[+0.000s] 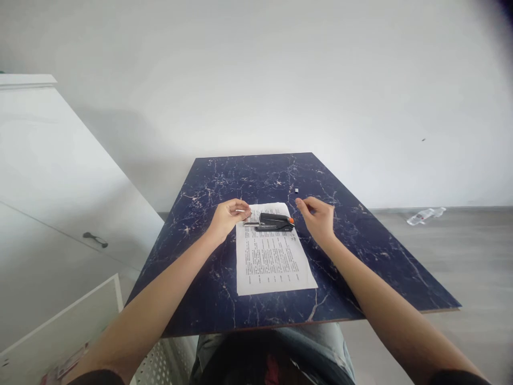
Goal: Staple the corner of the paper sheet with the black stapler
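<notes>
A black stapler [276,223] with an orange end lies across the printed sheets [276,267]. From its left end a thin metal part juts out. Beside that part, at the far left corner of the paper, my left hand [230,218] has its thumb and fingers pinched together; whatever is between them is too small to make out. My right hand [319,218] is loosely closed just right of the stapler's orange end, apart from it, with nothing visible in the fingers. Beyond this hand sits a small whitish block [296,190].
The sheets rest on a dark blue marble-patterned table [208,294]. A white cabinet [60,176] with a dark handle stands at left, above a white perforated basket [154,366]. Clear plastic packaging [426,215] lies on the floor at right, by the wall.
</notes>
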The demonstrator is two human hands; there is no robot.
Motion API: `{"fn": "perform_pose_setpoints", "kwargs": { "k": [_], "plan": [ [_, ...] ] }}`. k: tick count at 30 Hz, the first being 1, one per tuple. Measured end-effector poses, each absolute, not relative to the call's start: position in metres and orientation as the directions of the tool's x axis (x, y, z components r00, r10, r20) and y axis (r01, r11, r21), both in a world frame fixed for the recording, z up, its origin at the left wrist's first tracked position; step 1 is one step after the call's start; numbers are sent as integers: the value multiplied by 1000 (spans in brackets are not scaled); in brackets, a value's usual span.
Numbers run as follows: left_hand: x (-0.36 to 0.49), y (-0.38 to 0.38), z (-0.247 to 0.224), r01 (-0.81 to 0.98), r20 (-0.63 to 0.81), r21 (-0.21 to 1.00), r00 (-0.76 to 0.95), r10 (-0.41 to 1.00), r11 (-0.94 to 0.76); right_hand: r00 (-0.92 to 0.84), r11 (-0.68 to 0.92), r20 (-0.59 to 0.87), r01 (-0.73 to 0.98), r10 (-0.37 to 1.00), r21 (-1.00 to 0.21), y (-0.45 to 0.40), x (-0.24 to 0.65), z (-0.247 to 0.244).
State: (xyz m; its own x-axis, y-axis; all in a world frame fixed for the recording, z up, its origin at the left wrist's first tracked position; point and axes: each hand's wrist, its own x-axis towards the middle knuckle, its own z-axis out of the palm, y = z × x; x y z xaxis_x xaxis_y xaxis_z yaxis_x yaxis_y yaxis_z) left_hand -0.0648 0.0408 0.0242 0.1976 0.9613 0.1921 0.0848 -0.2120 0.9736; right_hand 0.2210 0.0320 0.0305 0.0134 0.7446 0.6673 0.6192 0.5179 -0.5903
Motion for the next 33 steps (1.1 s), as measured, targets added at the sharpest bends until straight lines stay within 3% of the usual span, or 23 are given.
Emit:
{"fn": "perform_pose_setpoints", "kwargs": {
  "k": [2,4,7,12,15,23,30,33],
  "plan": [
    [-63,39,31,-5,126,992,236,964,-128,-141,658,738,582,660,-477,24,207,52],
    [-60,36,35,-31,104,995,277,955,-100,-394,783,702,486,593,-389,20,186,70],
    [-57,33,37,-46,124,992,283,951,-116,-611,849,591,350,527,-394,23,153,79],
    [-63,35,37,-115,117,990,320,940,-84,-561,801,586,285,585,-526,37,133,73],
    [-68,36,39,-132,73,991,389,918,-22,-497,783,610,311,617,-539,42,136,68],
    [-73,38,34,-77,-74,990,457,887,122,-709,938,615,230,345,-260,46,143,50],
    [-75,41,32,114,76,984,435,897,-138,-780,974,584,199,227,-113,50,151,53],
    [-77,42,29,343,230,862,390,892,-373,-707,944,639,311,305,-106,48,161,54]
  ]
}}
